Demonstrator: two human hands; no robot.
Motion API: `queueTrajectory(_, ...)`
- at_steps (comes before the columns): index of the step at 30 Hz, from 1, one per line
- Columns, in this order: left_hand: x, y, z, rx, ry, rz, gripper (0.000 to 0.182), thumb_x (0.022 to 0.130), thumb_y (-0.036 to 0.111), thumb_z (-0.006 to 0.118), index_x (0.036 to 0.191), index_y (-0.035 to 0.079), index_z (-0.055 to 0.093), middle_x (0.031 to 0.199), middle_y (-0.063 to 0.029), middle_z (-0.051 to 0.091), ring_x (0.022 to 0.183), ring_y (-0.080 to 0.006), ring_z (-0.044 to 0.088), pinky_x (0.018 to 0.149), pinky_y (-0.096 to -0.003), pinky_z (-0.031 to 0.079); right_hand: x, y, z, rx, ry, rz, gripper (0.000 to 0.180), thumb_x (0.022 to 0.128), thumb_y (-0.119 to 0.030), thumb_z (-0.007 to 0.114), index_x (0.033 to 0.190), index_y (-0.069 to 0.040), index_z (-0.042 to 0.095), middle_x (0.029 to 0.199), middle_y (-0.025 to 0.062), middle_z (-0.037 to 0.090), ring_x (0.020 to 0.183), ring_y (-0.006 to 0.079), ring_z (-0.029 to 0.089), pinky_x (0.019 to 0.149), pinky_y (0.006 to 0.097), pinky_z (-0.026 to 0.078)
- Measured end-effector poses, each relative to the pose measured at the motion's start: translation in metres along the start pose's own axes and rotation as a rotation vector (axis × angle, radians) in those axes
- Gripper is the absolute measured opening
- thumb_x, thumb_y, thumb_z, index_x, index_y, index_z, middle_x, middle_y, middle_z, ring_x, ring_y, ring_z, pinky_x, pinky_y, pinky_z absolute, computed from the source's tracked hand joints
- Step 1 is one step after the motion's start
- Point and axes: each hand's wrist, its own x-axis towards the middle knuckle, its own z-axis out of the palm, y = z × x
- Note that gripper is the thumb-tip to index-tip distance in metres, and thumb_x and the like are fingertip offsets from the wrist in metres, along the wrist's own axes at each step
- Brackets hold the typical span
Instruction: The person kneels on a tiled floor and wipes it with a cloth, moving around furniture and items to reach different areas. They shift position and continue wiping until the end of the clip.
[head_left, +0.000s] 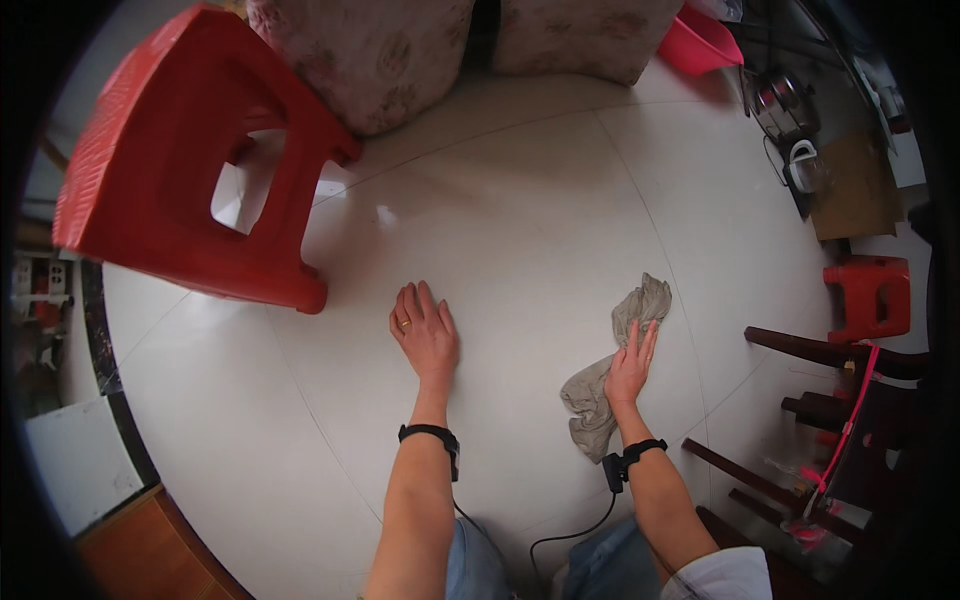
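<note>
A crumpled grey cloth (592, 401) lies on the pale tiled floor (517, 247). My right hand (631, 367) holds it down against the tiles, fingers stretched forward over it. Part of the cloth bunches beyond my fingertips, and another part trails out to the left of my wrist. To the left, my left hand (426, 334) rests palm down on the bare floor, apart from the cloth, with its fingers slightly spread and nothing in it. Black straps with cables circle both my wrists.
A large red plastic stool (172, 142) stands at the upper left. Floral-covered furniture (375, 52) lines the far side, with a pink basin (697, 45) beside it. On the right are a small red stool (870, 296), dark wooden legs (787, 341) and a glass jug (810, 169).
</note>
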Motion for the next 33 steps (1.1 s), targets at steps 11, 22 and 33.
queueTrajectory(11,0.002,-0.001,-0.001,-0.003,-0.093,-0.029,0.041,0.096,0.014,0.060,0.135,0.003,0.055,0.147,-0.0146,0.050,0.140,-0.0306,0.041,0.118,-0.0471,0.031,0.040,-0.151,0.042,0.134,-0.298,-0.587,0.061,0.090,-0.003,0.054,0.151,-0.001,0.045,0.164,0.0217,0.030,0.150,0.0441,0.029,0.124,0.0472,0.030)
queueTrajectory(22,0.000,-0.009,0.006,-0.096,-0.124,-0.062,0.052,0.094,0.010,0.057,0.143,-0.003,0.048,0.149,-0.0173,0.048,0.141,-0.0347,0.040,0.117,-0.0475,0.029,0.150,-0.354,0.131,0.219,-0.106,-1.028,0.056,0.083,-0.009,0.062,0.139,-0.008,0.058,0.160,0.0151,0.040,0.149,0.0380,0.036,0.122,0.0540,0.031)
queueTrajectory(33,0.000,-0.009,0.009,-0.014,-0.074,-0.047,0.047,0.095,0.011,0.058,0.140,-0.002,0.053,0.146,-0.0141,0.052,0.137,-0.0325,0.044,0.115,-0.0480,0.034,0.273,-0.207,0.108,-0.114,0.079,-0.482,0.066,0.086,0.002,0.057,0.150,-0.006,0.045,0.162,0.0198,0.034,0.149,0.0422,0.031,0.122,0.0491,0.031)
